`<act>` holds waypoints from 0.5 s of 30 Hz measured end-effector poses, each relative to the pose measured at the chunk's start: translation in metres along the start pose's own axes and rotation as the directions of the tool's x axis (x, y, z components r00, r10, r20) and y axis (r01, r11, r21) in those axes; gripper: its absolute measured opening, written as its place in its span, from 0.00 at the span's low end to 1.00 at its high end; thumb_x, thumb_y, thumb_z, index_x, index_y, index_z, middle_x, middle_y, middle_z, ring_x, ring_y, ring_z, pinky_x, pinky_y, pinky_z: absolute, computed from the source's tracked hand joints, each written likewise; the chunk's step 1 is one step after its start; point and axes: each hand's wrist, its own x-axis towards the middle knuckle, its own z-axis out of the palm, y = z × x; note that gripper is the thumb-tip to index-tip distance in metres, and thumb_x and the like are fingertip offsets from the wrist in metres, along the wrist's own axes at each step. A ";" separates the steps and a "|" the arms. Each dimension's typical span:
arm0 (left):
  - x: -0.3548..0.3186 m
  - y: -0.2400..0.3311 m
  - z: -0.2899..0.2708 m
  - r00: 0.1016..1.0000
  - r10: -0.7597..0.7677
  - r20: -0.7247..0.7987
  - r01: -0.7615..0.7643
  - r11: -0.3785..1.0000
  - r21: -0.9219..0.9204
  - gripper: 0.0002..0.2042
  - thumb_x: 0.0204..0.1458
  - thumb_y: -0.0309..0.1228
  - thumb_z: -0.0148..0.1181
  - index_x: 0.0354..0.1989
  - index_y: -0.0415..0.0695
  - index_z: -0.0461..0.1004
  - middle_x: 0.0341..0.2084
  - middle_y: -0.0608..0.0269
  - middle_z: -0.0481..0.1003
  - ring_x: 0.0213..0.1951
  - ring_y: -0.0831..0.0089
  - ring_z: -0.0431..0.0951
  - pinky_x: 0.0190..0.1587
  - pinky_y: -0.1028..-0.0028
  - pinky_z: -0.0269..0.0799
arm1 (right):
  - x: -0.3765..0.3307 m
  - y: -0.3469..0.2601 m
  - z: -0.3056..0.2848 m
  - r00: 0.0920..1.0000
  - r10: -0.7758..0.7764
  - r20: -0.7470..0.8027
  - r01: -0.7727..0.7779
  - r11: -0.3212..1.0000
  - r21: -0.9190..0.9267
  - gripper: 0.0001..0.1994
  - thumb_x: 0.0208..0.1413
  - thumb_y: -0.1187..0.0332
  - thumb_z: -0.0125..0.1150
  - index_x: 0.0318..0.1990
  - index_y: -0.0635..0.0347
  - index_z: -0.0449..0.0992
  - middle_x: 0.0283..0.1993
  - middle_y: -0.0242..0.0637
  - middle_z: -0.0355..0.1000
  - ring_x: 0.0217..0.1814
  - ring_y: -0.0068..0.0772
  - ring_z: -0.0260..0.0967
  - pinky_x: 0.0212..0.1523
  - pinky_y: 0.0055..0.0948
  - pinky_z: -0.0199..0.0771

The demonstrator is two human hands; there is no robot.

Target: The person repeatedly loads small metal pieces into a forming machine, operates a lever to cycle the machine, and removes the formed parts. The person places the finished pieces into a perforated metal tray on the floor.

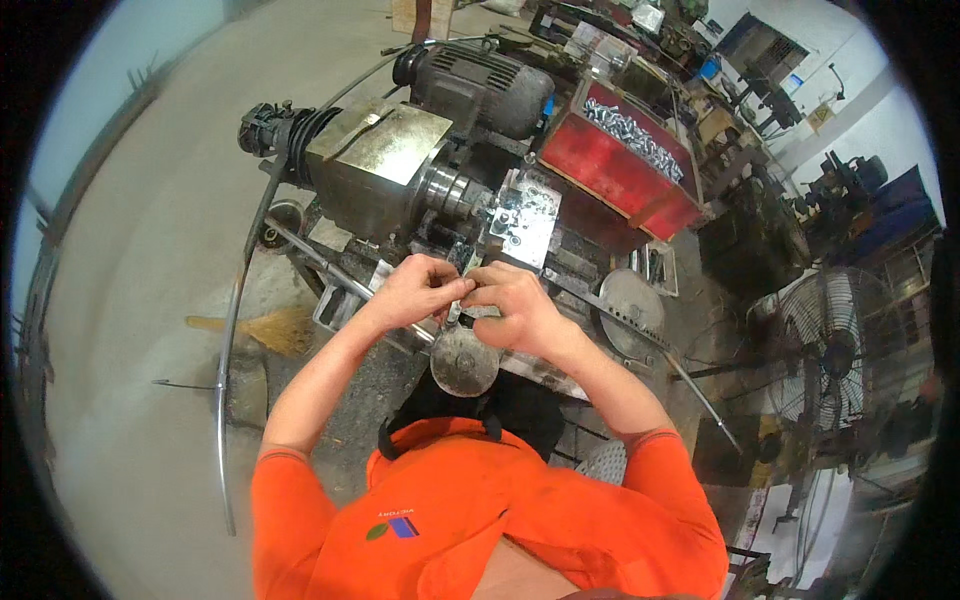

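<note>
My left hand (415, 290) and my right hand (520, 308) meet in front of a small lathe (375, 180). Thumb and fingers of both are pinched together, almost touching one another. Whatever lies between the fingertips is too small and too covered to name. Just beyond the hands is the lathe's flat metal slide (528, 222), with the round chuck (452, 192) to its left. A worn round handwheel (465, 362) sits directly below my hands, close to my body.
A dark finned motor (485, 90) stands behind the lathe. On the right, a red bin (610, 170) holds many small shiny metal parts (632, 138). A long bent bar (230, 380) curves down the left, near a straw broom (275, 330). A caged fan (825, 345) stands far right.
</note>
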 end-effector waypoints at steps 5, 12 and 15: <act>-0.002 0.000 -0.025 0.999 0.037 -0.006 -0.037 0.998 0.055 0.11 0.52 0.32 0.55 0.34 0.34 0.72 0.19 0.65 0.73 0.22 0.80 0.72 0.25 0.79 0.67 | 0.029 0.019 -0.003 0.996 -0.054 0.066 0.060 0.993 -0.103 0.11 0.28 0.68 0.59 0.25 0.60 0.78 0.33 0.41 0.70 0.38 0.44 0.66 0.39 0.37 0.69; -0.094 -0.010 -0.120 0.818 0.144 -0.557 0.139 0.890 0.434 0.15 0.47 0.22 0.49 0.46 0.36 0.68 0.22 0.62 0.73 0.19 0.78 0.70 0.24 0.76 0.68 | 0.087 0.109 0.006 0.943 0.332 0.013 -0.274 0.798 -0.537 0.09 0.25 0.69 0.57 0.20 0.59 0.78 0.29 0.45 0.73 0.36 0.48 0.70 0.42 0.37 0.70; -0.159 -0.028 -0.156 0.679 0.170 -0.715 0.500 0.606 0.619 0.17 0.41 0.24 0.52 0.43 0.38 0.71 0.14 0.53 0.67 0.20 0.62 0.70 0.25 0.66 0.65 | 0.097 0.138 0.018 0.917 0.399 0.001 -0.367 0.844 -0.392 0.12 0.28 0.68 0.56 0.25 0.58 0.80 0.27 0.50 0.74 0.34 0.49 0.73 0.39 0.36 0.74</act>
